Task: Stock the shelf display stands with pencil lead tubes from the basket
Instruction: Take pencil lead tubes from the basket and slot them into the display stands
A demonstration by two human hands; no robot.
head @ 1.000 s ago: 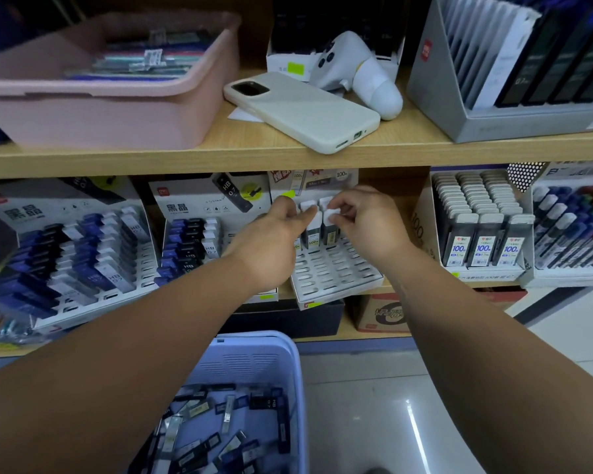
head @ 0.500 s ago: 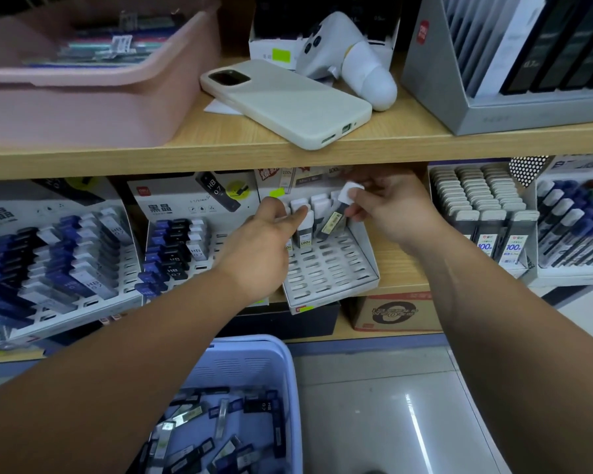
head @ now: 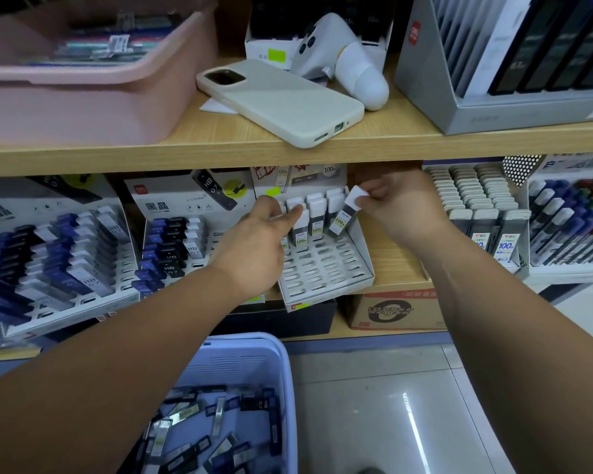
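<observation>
Wooden shelves (head: 356, 145) of a stationery shop fill the view. Over the right part of the white display stand (head: 322, 271) on the lower shelf, a pencil lead tube (head: 344, 213) hangs tilted. The right hand (head: 401, 206) pinches its white cap between thumb and fingers. At the stand's left part, the left hand (head: 254, 248) pinches the cap of a standing tube (head: 300, 230). Below the stand, a blue basket (head: 281, 371) holds many loose tubes. Above the stand lies a phone (head: 281, 100).

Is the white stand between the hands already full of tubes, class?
No, the white stand holds tubes only in its back rows; the rows nearer the front are empty.
</observation>
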